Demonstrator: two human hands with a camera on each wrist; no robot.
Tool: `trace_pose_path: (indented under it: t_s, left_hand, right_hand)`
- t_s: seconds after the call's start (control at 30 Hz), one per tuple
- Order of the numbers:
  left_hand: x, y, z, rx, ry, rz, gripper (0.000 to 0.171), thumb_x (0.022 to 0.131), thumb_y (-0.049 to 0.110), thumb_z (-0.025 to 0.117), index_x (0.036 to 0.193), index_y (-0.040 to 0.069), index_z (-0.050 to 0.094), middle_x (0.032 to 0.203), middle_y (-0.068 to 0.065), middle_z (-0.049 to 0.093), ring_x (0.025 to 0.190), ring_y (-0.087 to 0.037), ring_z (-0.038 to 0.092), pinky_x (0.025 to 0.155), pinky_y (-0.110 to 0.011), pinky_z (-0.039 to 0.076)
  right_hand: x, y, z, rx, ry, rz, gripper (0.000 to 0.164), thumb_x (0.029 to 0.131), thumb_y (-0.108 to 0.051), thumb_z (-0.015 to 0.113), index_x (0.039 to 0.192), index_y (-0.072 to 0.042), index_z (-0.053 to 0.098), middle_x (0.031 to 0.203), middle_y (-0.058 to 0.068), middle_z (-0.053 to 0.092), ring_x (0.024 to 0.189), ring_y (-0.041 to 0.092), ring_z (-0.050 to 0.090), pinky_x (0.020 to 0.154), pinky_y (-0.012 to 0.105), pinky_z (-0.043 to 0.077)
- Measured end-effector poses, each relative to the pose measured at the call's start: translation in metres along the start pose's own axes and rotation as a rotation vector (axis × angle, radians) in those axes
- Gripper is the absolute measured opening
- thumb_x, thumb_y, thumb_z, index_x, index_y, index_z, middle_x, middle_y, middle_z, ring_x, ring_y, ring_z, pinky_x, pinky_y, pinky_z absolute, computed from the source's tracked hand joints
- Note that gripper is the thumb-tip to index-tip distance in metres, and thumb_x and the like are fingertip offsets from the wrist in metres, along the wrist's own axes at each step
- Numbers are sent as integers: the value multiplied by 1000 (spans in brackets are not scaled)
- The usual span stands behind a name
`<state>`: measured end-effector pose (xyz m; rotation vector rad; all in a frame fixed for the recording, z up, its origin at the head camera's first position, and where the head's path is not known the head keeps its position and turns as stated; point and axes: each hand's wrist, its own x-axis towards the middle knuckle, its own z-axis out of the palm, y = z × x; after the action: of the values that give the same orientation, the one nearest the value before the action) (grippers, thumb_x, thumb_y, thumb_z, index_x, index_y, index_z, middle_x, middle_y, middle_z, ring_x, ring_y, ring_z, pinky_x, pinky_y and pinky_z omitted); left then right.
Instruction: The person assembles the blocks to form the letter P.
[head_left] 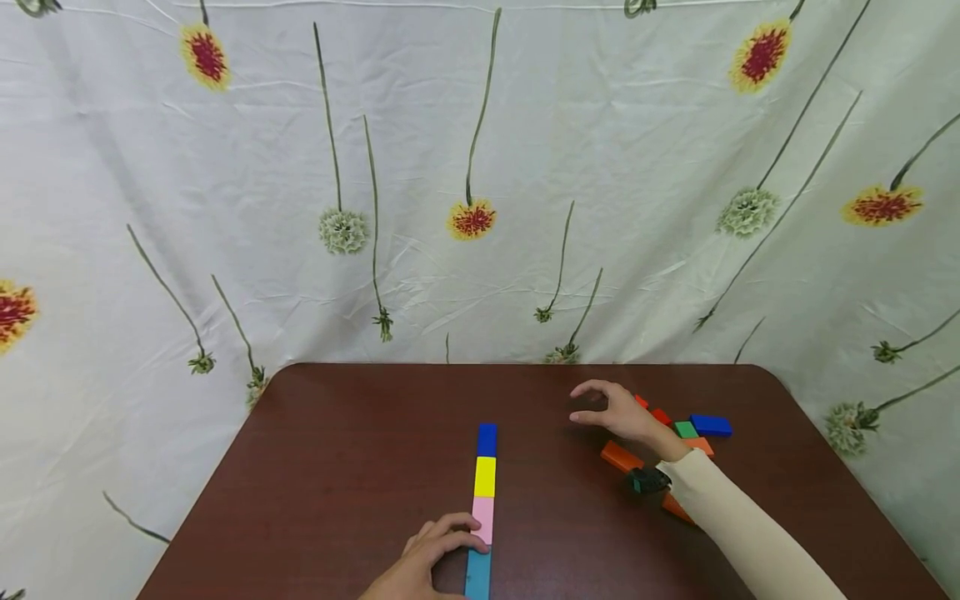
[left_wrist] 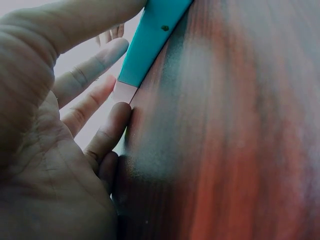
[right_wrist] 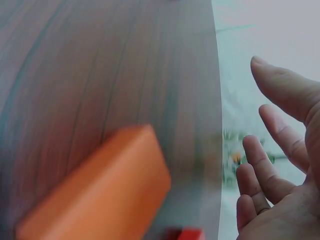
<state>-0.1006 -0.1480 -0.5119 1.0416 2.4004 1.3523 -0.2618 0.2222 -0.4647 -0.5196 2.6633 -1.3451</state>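
Observation:
A straight row of flat blocks runs along the table: blue (head_left: 487, 440) at the far end, then a yellow block (head_left: 485, 477), a pink block (head_left: 484, 510) and a teal block (head_left: 477, 573) nearest me. From the left side, my left hand (head_left: 420, 560) rests its fingertips on the pink and teal blocks. Its thumb lies near the teal block (left_wrist: 150, 47) in the left wrist view. My right hand (head_left: 628, 414) is held over the table's right side, thumb and fingers spread apart with nothing between them. Close below it lies an orange block (right_wrist: 110, 187).
Loose blocks lie scattered around my right forearm: a dark blue block (head_left: 711, 425), a green block (head_left: 686, 429), red pieces (head_left: 661, 416) and more orange ones (head_left: 677, 507). A flowered cloth (head_left: 420, 167) hangs behind the brown table (head_left: 315, 467).

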Motion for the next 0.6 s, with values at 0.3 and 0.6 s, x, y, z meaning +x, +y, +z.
trace_pose_path:
  t_s: [0.3, 0.6]
  left_hand:
    - [0, -2, 1, 2, 18, 16, 48, 80, 29, 85, 123, 26, 64, 137, -2, 50, 111, -3, 36, 80, -40, 28]
    - [-1, -4, 1, 26, 31, 47, 51, 78, 32, 86, 123, 28, 63, 137, -2, 51, 110, -3, 37, 80, -39, 29]
  right_hand:
    - [-20, 21, -33, -88, 38, 85, 44, 91, -29, 74, 124, -2, 62, 131, 21, 57, 106, 33, 54, 83, 42, 48]
    - [-32, 40, -47, -109, 106, 151, 43, 90, -28, 76, 122, -2, 64, 132, 24, 54, 109, 36, 50, 78, 36, 45]
